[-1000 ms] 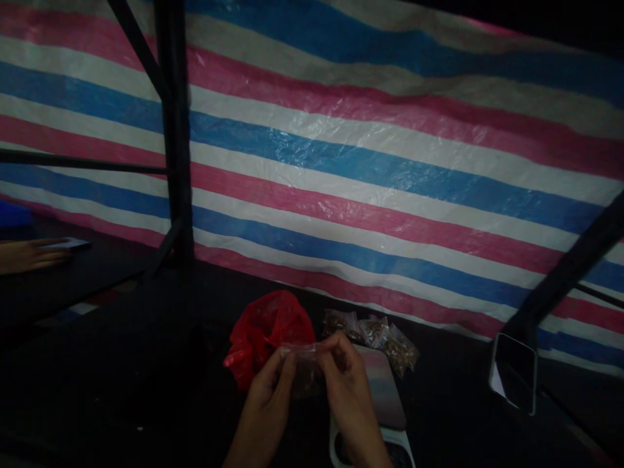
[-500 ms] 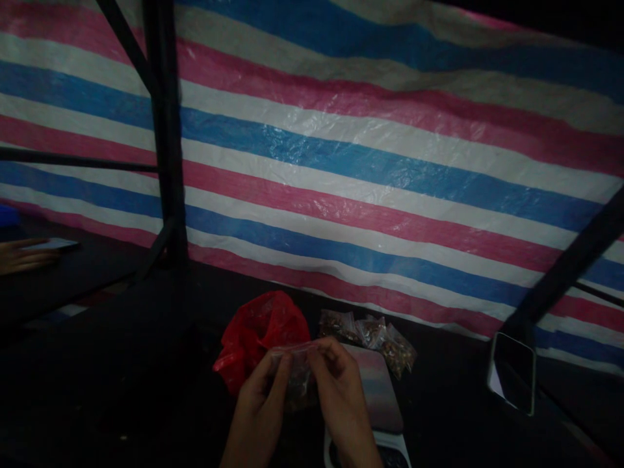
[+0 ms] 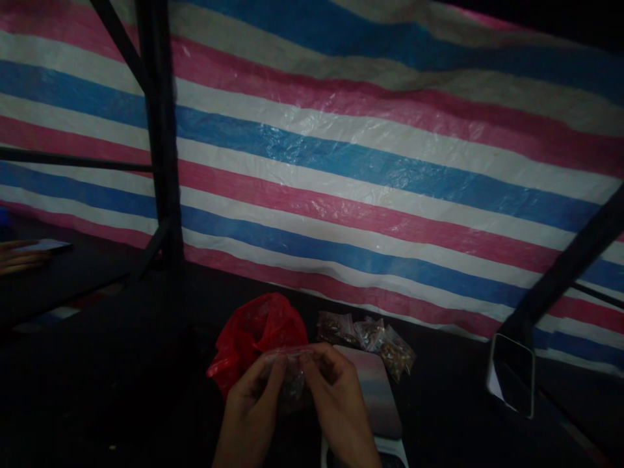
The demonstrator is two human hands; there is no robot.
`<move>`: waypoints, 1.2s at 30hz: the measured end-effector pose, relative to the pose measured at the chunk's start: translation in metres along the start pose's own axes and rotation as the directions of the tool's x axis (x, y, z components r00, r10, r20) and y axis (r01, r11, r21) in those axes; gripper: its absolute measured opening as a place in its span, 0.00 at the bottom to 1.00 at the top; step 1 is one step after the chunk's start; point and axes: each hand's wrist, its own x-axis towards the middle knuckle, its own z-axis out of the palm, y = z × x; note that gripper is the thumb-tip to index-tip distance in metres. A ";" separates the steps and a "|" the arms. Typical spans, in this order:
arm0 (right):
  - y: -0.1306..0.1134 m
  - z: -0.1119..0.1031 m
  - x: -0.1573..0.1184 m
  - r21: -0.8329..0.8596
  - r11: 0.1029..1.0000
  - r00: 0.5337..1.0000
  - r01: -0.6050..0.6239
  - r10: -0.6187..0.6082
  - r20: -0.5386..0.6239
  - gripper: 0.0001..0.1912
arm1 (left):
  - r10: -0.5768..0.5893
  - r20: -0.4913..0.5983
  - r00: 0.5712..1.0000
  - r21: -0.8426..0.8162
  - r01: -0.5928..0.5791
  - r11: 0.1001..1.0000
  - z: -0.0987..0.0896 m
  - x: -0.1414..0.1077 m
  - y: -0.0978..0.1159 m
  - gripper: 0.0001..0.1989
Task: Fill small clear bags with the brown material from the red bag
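Between my two hands is a small clear zip bag [image 3: 294,380], its top edge stretched level. My left hand [image 3: 253,403] pinches the left part of that edge with thumb and fingers. The right part is pinched the same way by my right hand [image 3: 336,396]. What lies in the bag is too dark to make out. Just behind my left hand sits a crumpled red plastic bag [image 3: 263,325]. A kitchen scale [image 3: 380,396] with a shiny plate lies partly under my right hand and forearm.
Several filled zip bags [image 3: 397,351] with small brownish pieces lie behind the scale. A phone [image 3: 511,376] leans against a dark post at the right. Striped sheeting [image 3: 341,195] hangs behind the black table. At far left, another person's hand [image 3: 22,258] rests by a phone [image 3: 49,245].
Both hands have shifted slightly left and down with the zip bag, and my thumbs are a little closer together. The view has moved slightly.
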 end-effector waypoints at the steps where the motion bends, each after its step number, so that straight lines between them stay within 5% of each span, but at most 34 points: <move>1: 0.000 -0.001 0.000 -0.002 1.000 1.000 0.003 -0.004 -0.011 0.22 | -0.006 0.006 1.000 -0.006 0.006 1.000 0.000 0.000 0.000 0.29; 15: 0.006 -0.002 0.004 0.047 0.999 0.997 -0.003 0.007 -0.073 0.25 | 0.073 0.062 0.995 0.086 -0.078 0.993 -0.001 0.002 -0.010 0.26; 21: 0.001 -0.008 0.003 0.012 0.999 0.999 -0.034 0.034 0.034 0.24 | 0.125 0.112 0.986 0.089 -0.135 0.987 -0.002 0.003 -0.013 0.21; 27: 0.000 -0.009 -0.001 -0.041 0.999 1.000 -0.002 0.002 0.010 0.18 | 0.147 0.195 0.970 0.096 -0.168 0.981 -0.003 -0.005 -0.013 0.19; 36: 0.001 -0.007 0.001 -0.183 0.981 0.998 0.065 -0.063 0.018 0.11 | 0.189 0.158 0.969 0.175 -0.216 0.961 -0.003 0.000 -0.014 0.20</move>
